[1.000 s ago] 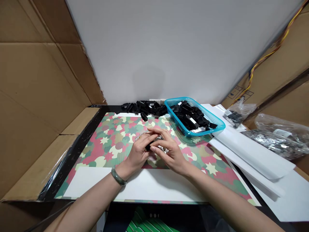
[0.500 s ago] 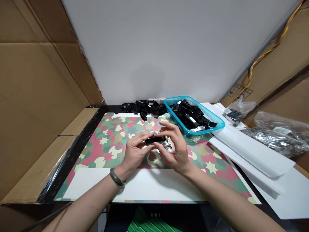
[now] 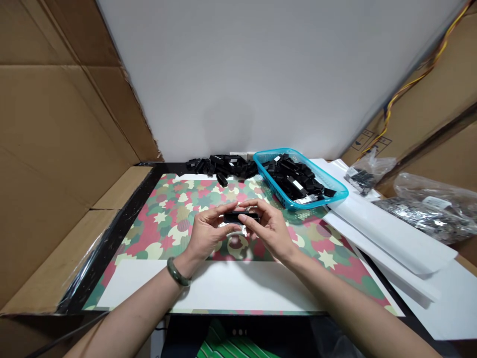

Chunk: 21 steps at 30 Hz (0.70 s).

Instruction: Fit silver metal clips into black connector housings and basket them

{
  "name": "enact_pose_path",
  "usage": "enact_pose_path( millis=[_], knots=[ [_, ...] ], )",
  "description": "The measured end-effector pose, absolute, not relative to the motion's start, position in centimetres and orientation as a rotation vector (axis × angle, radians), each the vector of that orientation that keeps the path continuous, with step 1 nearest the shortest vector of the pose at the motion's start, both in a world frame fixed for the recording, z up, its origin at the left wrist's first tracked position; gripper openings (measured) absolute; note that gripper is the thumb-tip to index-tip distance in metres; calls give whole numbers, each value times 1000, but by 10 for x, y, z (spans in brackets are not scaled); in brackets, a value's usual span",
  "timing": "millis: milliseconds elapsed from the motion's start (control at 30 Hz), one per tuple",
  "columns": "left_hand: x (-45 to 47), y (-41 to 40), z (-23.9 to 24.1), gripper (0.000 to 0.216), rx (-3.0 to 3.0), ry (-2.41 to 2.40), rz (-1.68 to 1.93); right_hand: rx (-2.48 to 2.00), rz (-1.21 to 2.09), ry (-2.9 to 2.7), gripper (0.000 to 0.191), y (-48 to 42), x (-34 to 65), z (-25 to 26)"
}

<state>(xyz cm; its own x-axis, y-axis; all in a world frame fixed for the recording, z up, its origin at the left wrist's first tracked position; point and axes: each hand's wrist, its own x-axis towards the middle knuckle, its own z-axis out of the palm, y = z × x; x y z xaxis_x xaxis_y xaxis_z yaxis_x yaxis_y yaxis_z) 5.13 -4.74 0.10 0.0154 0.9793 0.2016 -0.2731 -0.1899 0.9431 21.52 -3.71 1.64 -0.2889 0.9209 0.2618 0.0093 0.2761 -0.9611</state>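
Both hands hold one small black rectangular plastic part (image 3: 231,218) above the middle of the patterned mat. My left hand (image 3: 207,229), with a dark green bangle (image 3: 178,272) on its wrist, grips the part's left end between thumb and fingers. My right hand (image 3: 271,227) is closed round the right end, its thumb pressed on the near face. Beneath the fingers, small shiny metal pieces (image 3: 244,230) show only in part; the hands hide most of them.
A blue plastic basket (image 3: 345,193) full of black parts stands at the back right. More black parts (image 3: 223,164) are heaped along the wall. Clear bags of parts (image 3: 436,214) and white sheets (image 3: 395,238) lie at the right. Cardboard (image 3: 55,149) borders the left.
My right hand's fingers, raised and spread half a second ago, have come down and curled round the black part. Its thumb now presses on it. My left hand keeps its grip.
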Motion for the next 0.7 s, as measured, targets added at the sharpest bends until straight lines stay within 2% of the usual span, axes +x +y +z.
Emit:
enact_pose_path(
  millis=[67,200,300,500,700],
  knots=[
    [51,-47,1,54,1157,865,1433,-882,1081,-1608,28,-37,216,17],
    [49,-47,1,67,1101,829,1389,-804,544,-1789,19,-37,221,20],
    [47,-46,1,73,1068,768,1328,-654,252,-1951,22,-38,224,21],
    [46,-47,2,73,1067,703,1277,-486,111,-2076,30,-36,225,19],
    [43,-49,5,73,1178,758,1233,-454,181,-2117,38,-34,226,17]
  ],
)
